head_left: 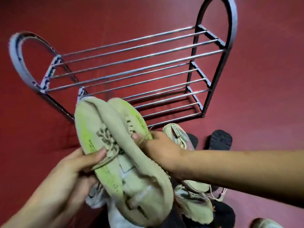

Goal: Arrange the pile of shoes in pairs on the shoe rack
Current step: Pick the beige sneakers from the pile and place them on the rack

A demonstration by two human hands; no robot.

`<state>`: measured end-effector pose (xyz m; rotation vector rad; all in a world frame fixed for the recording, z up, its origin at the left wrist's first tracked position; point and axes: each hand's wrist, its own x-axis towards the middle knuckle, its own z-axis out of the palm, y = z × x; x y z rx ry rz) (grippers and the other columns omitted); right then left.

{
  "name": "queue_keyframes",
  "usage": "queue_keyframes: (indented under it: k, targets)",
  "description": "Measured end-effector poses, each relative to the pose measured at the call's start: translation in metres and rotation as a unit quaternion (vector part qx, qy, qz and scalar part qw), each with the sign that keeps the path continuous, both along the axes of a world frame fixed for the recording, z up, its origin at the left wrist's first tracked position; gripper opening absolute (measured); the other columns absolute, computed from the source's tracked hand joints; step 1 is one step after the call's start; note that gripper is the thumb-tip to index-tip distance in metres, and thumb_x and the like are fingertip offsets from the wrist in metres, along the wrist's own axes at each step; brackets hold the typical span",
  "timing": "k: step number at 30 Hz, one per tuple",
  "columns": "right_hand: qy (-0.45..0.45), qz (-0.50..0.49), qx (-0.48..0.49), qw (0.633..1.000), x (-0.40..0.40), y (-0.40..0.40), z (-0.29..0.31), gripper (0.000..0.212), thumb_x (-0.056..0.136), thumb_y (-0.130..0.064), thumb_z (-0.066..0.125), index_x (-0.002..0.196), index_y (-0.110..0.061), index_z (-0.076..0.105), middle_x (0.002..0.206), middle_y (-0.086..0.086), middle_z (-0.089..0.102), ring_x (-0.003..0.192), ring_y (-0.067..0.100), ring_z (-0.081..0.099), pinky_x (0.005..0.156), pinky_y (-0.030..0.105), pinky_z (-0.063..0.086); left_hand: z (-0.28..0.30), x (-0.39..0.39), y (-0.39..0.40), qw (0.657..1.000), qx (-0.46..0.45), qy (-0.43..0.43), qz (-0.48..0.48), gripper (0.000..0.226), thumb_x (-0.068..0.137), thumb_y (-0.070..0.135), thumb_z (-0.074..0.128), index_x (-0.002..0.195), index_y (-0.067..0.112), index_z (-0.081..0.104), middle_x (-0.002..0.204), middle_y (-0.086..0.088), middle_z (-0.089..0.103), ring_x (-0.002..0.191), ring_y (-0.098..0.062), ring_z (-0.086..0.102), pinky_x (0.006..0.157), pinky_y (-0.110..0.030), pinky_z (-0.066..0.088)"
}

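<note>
**Both hands on the green pair, rack bare**

So the person has two beige-and-lime sneakers (118, 145) pressed together side by side, held up in the air in front of the rack (131, 63). The toes point up toward the rack's lower left end, heels down toward the camera. The picture is a bit motion-blurred, so the print on the sides is unreadable.

The left hand (79, 163) grips the left shoe from the outside, thumb lying across the lime side panel and on a loose lace, fingers curled underneath and clamped on the shoe. The right hand (158, 145) comes in from the right edge, thumb pressed on the top of the right shoe, the other fingers wrapped around its far side, also closed tight on it.

The rack stands on the red floor (263, 79), its chrome bars carrying nothing, black arched frames at both ends.

Under the hands sits the pile (194, 204): another beige sneaker with a tongue label, a black sandal (218, 140) sole-up just beside it near the rack's right foot, and some grey and dark shoes partly hidden.
</note>
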<state>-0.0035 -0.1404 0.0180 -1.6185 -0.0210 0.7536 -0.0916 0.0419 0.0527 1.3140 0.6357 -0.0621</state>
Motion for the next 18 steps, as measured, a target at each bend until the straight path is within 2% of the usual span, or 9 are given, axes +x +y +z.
queue_keyframes:
  k: [1, 3, 5, 7, 9, 11, 15, 18]
  targets:
    - [0.012, 0.010, -0.048, 0.999, -0.002, -0.009, -0.012, 0.043, 0.088, -0.052, 0.067, 0.105, -0.013, 0.071, 0.101, 0.003, 0.075, 0.095, 0.021, 0.070, 0.087, 0.034, 0.057, -0.007, 0.007, -0.022, 0.999, -0.012, 0.029, -0.007, 0.029, 0.074, 0.003, 0.069, 0.102, 0.004, 0.075, 0.084, -0.014, 0.079, 0.072, -0.027, 0.077, 0.056, -0.037, 0.062]
    - [0.036, 0.035, -0.148, 0.988, -0.002, -0.023, -0.040, 0.037, 0.093, -0.048, 0.064, 0.105, -0.013, 0.064, 0.101, 0.004, 0.070, 0.088, 0.017, 0.066, 0.074, 0.026, 0.054, -0.031, 0.008, -0.029, 0.995, -0.048, 0.077, -0.036, 0.032, 0.088, 0.001, 0.060, 0.119, 0.007, 0.065, 0.100, -0.019, 0.077, 0.090, -0.034, 0.076, 0.068, -0.046, 0.063]
    - [0.068, 0.029, -0.187, 0.980, 0.006, -0.026, -0.057, 0.036, 0.094, -0.043, 0.065, 0.108, -0.009, 0.060, 0.106, 0.009, 0.070, 0.093, 0.023, 0.067, 0.080, 0.033, 0.057, -0.061, 0.022, -0.018, 0.988, -0.065, 0.131, -0.039, 0.033, 0.092, 0.006, 0.060, 0.126, 0.006, 0.063, 0.109, -0.022, 0.075, 0.103, -0.039, 0.072, 0.090, -0.054, 0.057]
    - [0.064, 0.024, -0.204, 0.977, 0.024, -0.023, -0.072, 0.040, 0.094, -0.043, 0.065, 0.110, -0.007, 0.058, 0.109, 0.012, 0.070, 0.098, 0.028, 0.069, 0.084, 0.039, 0.058, -0.077, 0.045, -0.011, 0.983, -0.061, 0.165, -0.045, 0.032, 0.095, 0.008, 0.057, 0.125, 0.002, 0.065, 0.114, -0.024, 0.073, 0.110, -0.039, 0.069, 0.103, -0.055, 0.049]
    - [0.043, 0.053, -0.210, 0.975, 0.048, -0.018, -0.079, 0.052, 0.090, -0.047, 0.068, 0.115, -0.001, 0.061, 0.106, 0.012, 0.072, 0.094, 0.028, 0.071, 0.083, 0.039, 0.060, -0.092, 0.067, -0.006, 0.982, -0.029, 0.174, -0.062, 0.033, 0.096, 0.010, 0.053, 0.125, 0.000, 0.066, 0.117, -0.023, 0.072, 0.112, -0.037, 0.068, 0.105, -0.053, 0.048]
    - [0.014, 0.069, -0.215, 0.974, 0.076, -0.008, -0.085, 0.062, 0.084, -0.052, 0.070, 0.116, 0.001, 0.064, 0.104, 0.013, 0.074, 0.091, 0.028, 0.073, 0.084, 0.040, 0.061, -0.106, 0.089, 0.002, 0.986, -0.012, 0.164, -0.041, 0.032, 0.096, 0.010, 0.052, 0.124, 0.000, 0.066, 0.117, -0.022, 0.072, 0.111, -0.036, 0.068, 0.102, -0.049, 0.051]
    - [-0.016, 0.034, -0.203, 0.978, 0.123, 0.011, -0.099, 0.058, 0.082, -0.053, 0.074, 0.105, -0.001, 0.069, 0.100, 0.013, 0.075, 0.089, 0.026, 0.073, 0.082, 0.040, 0.061, -0.122, 0.137, 0.019, 0.991, 0.027, 0.134, 0.001, 0.028, 0.096, 0.009, 0.055, 0.121, 0.003, 0.068, 0.112, -0.019, 0.074, 0.105, -0.035, 0.070, 0.099, -0.050, 0.053]
    - [-0.025, 0.028, -0.199, 0.979, 0.149, 0.027, -0.112, 0.063, 0.077, -0.055, 0.079, 0.108, -0.001, 0.066, 0.103, 0.012, 0.074, 0.092, 0.026, 0.072, 0.084, 0.040, 0.061, -0.133, 0.168, 0.028, 0.990, 0.041, 0.134, 0.001, 0.024, 0.097, 0.010, 0.056, 0.118, 0.006, 0.067, 0.110, -0.015, 0.074, 0.102, -0.032, 0.070, 0.099, -0.048, 0.053]
